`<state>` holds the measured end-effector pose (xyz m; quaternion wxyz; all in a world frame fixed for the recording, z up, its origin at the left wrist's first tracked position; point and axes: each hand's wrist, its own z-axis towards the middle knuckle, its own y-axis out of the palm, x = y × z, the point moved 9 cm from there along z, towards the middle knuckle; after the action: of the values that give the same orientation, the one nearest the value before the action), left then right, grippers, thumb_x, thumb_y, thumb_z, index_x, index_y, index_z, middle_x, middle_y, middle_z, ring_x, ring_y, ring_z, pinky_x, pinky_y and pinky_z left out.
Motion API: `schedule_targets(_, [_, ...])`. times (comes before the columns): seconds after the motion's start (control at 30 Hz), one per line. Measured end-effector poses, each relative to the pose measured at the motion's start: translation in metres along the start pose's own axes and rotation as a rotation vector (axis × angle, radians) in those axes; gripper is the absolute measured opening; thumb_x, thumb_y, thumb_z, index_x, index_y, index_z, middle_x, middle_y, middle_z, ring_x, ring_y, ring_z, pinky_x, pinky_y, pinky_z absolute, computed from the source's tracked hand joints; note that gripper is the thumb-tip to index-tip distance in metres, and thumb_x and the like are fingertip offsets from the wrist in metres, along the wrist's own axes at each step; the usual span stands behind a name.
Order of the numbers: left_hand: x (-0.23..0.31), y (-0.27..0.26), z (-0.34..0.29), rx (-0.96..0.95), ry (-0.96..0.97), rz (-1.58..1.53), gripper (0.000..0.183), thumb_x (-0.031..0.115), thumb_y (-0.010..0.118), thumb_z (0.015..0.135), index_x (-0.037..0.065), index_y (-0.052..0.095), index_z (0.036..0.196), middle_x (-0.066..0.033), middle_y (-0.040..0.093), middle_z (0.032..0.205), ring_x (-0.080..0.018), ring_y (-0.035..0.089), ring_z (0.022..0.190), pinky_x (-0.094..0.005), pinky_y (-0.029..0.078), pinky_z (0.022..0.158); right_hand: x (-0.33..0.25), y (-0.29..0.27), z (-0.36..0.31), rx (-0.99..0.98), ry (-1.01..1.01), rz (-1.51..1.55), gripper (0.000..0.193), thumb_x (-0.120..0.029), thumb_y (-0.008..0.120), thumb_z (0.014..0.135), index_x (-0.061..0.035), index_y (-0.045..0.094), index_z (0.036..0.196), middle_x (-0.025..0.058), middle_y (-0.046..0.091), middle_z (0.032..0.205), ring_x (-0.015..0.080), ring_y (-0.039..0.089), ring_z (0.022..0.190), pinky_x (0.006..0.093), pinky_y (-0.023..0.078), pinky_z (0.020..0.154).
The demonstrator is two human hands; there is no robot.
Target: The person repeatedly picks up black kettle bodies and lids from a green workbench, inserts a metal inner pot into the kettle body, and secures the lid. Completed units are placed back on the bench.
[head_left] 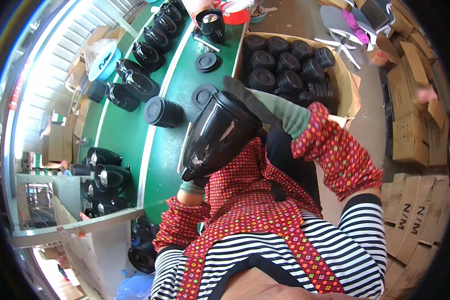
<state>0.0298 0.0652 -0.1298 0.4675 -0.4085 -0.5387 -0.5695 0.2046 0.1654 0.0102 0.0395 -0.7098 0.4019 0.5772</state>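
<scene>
In front of me is a glossy black tapered housing, tilted, its narrow end low on the left and its wide end up on the right. My left hand, gloved, supports the narrow end from below; most of its fingers are hidden behind the housing. On the wide end, my right hand, in a dark grey and green glove, is closed over a black round cap, fingers along its edge. Beside the housing on the green bench lie a flat cap and a stack of caps.
A carton of stacked black caps stands right of the bench. Glossy black housings line its far left side, others the near left. A red basin is at the back; cardboard boxes are piled at right.
</scene>
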Motion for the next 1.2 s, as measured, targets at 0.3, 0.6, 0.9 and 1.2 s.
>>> schedule_targets(0.3, [0.018, 0.044, -0.012, -0.080, 0.152, 0.403, 0.060, 0.022, 0.071, 0.101, 0.002, 0.050, 0.153, -0.0151, 0.060, 0.149, -0.0263, 0.058, 0.135, -0.0428, 0.048, 0.115, -0.028, 0.041, -0.036, 0.446, -0.980, -1.322, 0.039, -0.039, 0.063, 0.103, -0.0212, 0.064, 0.138, 0.0241, 0.067, 0.110, 0.0431, 0.070, 0.098, 0.0507, 0.059, 0.081])
schedule_targets(0.6, [0.018, 0.063, -0.040, -0.209, -0.061, 0.130, 0.060, 0.031, 0.073, 0.098, -0.002, 0.055, 0.145, -0.0159, 0.065, 0.139, -0.0261, 0.064, 0.125, -0.0415, 0.052, 0.109, -0.036, 0.157, -0.113, -0.038, -1.198, -1.113, 0.077, -0.039, 0.084, 0.079, -0.0118, 0.058, 0.146, 0.0221, 0.056, 0.137, 0.0442, 0.055, 0.130, 0.0602, 0.041, 0.111])
schedule_targets(0.9, [0.101, 0.014, -0.002, 0.138, 0.240, 0.413, 0.062, 0.040, 0.075, 0.096, -0.005, 0.060, 0.137, -0.0168, 0.070, 0.129, -0.0259, 0.069, 0.115, -0.0403, 0.056, 0.103, -0.048, 0.052, -0.085, 0.201, -0.953, -0.678, 0.062, -0.031, 0.067, 0.102, -0.0076, 0.046, 0.155, 0.0208, 0.051, 0.150, 0.0346, 0.053, 0.139, 0.0409, 0.039, 0.120])
schedule_targets(1.2, [0.144, -0.017, -0.043, 0.244, 0.236, 0.342, 0.063, 0.024, 0.087, 0.083, -0.005, 0.062, 0.133, -0.0183, 0.072, 0.126, -0.0260, 0.071, 0.112, -0.0392, 0.057, 0.102, -0.008, 0.049, -0.080, 0.048, -0.651, -0.142, 0.078, -0.051, 0.054, 0.109, -0.0008, 0.032, 0.164, 0.0168, 0.035, 0.164, 0.0262, 0.035, 0.152, 0.0404, 0.028, 0.125])
